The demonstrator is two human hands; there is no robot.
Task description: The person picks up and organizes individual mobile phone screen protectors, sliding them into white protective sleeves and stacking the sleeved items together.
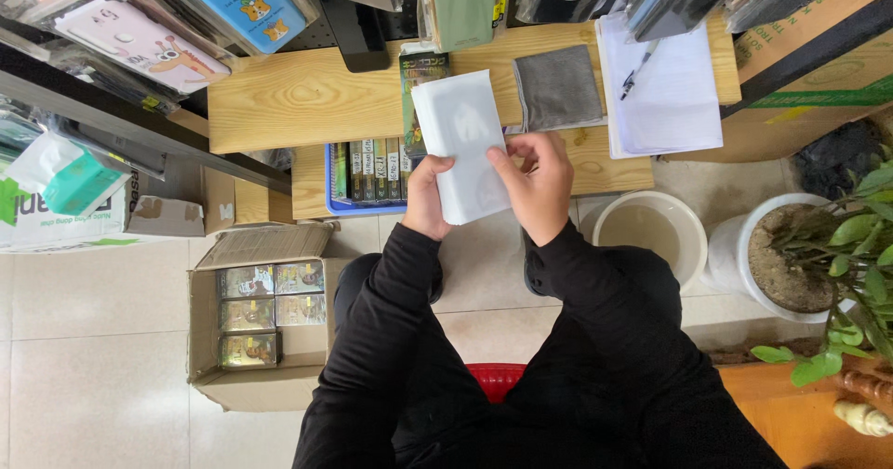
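Left hand (426,199) and right hand (538,185) pinching white pouch (460,139) edges, above wooden table (298,97) front, 2 hands uncrowded

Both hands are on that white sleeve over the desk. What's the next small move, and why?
Probably spread the white sleeve's lower edge open with the right hand's fingertips. Both hands already pinch it near the bottom, the left hand steadying one side, and it is lifted off the wooden desk and looks flat. Whether it holds anything cannot be told.
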